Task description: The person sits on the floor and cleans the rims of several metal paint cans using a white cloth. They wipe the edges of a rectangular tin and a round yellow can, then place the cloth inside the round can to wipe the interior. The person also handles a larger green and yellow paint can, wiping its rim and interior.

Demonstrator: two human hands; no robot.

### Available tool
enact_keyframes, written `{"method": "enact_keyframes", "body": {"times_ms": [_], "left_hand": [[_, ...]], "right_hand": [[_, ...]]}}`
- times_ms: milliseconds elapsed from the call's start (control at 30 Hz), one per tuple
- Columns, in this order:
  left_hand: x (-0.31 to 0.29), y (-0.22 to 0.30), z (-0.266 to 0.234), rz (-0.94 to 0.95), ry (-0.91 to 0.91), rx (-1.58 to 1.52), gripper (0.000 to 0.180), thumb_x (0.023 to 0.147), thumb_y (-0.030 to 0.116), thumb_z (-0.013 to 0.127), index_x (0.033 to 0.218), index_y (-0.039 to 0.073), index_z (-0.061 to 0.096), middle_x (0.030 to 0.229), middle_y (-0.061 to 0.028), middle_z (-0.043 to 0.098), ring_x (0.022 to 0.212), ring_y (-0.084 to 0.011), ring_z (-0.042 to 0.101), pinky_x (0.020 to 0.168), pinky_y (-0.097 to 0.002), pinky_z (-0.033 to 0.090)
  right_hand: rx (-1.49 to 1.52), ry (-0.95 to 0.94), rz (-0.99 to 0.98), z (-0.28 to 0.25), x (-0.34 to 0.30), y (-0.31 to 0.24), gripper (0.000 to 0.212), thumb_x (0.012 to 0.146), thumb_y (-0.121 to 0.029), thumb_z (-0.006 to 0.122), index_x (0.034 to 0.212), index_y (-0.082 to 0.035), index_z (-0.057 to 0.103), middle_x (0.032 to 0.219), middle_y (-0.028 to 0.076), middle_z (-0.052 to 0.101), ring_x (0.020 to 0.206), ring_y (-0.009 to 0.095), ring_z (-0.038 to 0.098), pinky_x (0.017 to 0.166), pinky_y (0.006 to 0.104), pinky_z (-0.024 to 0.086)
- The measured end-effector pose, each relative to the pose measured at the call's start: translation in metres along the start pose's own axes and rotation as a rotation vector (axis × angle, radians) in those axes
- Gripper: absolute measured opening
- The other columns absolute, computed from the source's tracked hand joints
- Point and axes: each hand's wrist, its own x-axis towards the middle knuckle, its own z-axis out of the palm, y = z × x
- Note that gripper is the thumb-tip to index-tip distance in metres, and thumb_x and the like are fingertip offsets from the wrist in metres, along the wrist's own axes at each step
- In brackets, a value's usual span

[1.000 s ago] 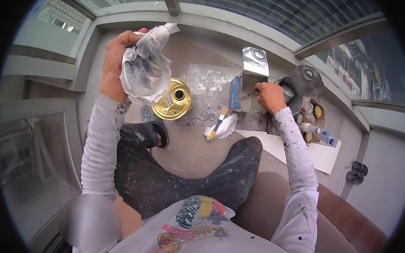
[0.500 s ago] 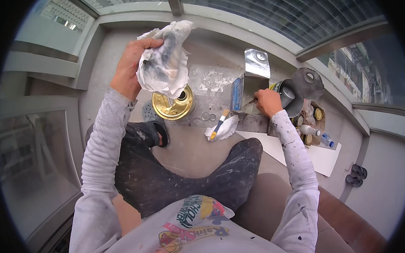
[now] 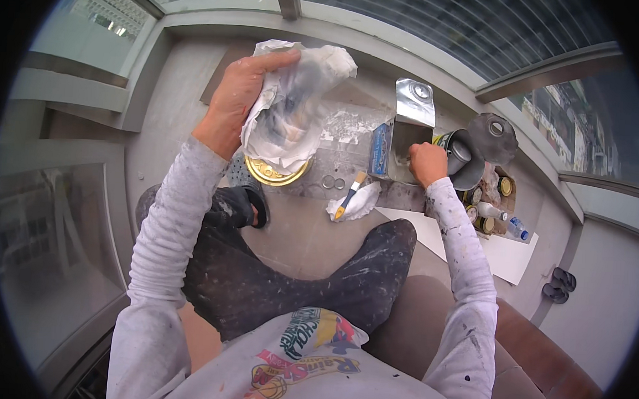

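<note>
The main change is on the L side: the L hand (image 3: 231, 110) has brought the rag (image 3: 295, 106) more to the right, so it now hangs in front of the gold can (image 3: 285, 175). Before, the rag was more to the left of the can & the can's hole could be seen; now only the front rim shows. If rag & can touch, I can't tell.

The L hand is closed on the rag w/ thumb on top and the other fingers mostly hidden behind it. The rag is crumpled, white w/ dark smears.

The R hand (image 3: 429, 163) stays at the right edge of the open tin (image 3: 409, 135), fingers curled. A thin thing showed at its fingers before; now I can't tell if it holds smth. So, in my judgement, the L hand is the active one, and the R hand mostly keeps its place.

The blue box (image 3: 380, 149) is just beside the tin. The brush (image 3: 351, 196) lies on a white cloth (image 3: 366, 199), apart from both hands.
</note>
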Motion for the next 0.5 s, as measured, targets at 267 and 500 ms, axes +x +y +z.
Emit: {"method": "enact_keyframes", "body": {"times_ms": [267,500], "left_hand": [[-0.005,0.004,-0.001,-0.025,-0.001,-0.035,0.022,0.078,0.003,0.065,0.097,-0.007,0.063,0.087,-0.0128,0.068,0.068,-0.0197,0.068,0.066,-0.0296,0.058],[0.0,-0.003,0.005,0.094,0.08,0.039,0.025,0.081,0.0,0.067,0.105,-0.007,0.063,0.092,-0.0137,0.069,0.073,-0.0185,0.069,0.068,-0.0293,0.058]], "right_hand": [[0.182,0.06,0.007,-0.025,0.001,0.001,0.01,0.072,-0.011,0.064,0.079,-0.011,0.071,0.075,0.017,0.068,0.073,0.036,0.068,0.064,0.0453,0.055],[0.135,0.034,-0.027,0.006,0.005,-0.011,0.016,0.072,-0.013,0.063,0.085,-0.012,0.071,0.074,0.017,0.068,0.074,0.036,0.068,0.066,0.0467,0.054]]}}
